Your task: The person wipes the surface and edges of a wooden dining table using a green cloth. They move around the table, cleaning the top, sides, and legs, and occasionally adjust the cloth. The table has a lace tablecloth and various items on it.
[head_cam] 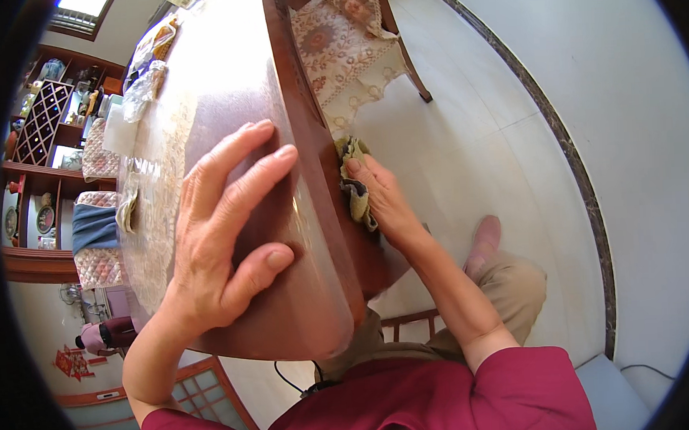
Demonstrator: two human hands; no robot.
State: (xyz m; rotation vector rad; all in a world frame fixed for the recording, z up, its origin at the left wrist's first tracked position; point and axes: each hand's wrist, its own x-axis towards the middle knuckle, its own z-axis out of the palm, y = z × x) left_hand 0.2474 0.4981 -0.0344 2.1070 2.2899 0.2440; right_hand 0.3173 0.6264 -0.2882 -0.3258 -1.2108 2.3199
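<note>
My left hand rests on the clear cover over the dark wooden table, with its fingers apart and nothing in them. Lower, at the table's side, my right hand grips a crumpled greenish-brown cloth and presses it to the reddish wood below the tabletop's edge. The thumb lies on the cloth, and the other fingers are partly hidden behind it. Under the clear cover, a patterned lace-like tablecloth shows to the left of my left hand.
A chair with a floral cover stands by the table. Plastic bags and another cloth lie at the table's far edge. Quilted chair covers and a wooden display cabinet are beyond. A person is in the background.
</note>
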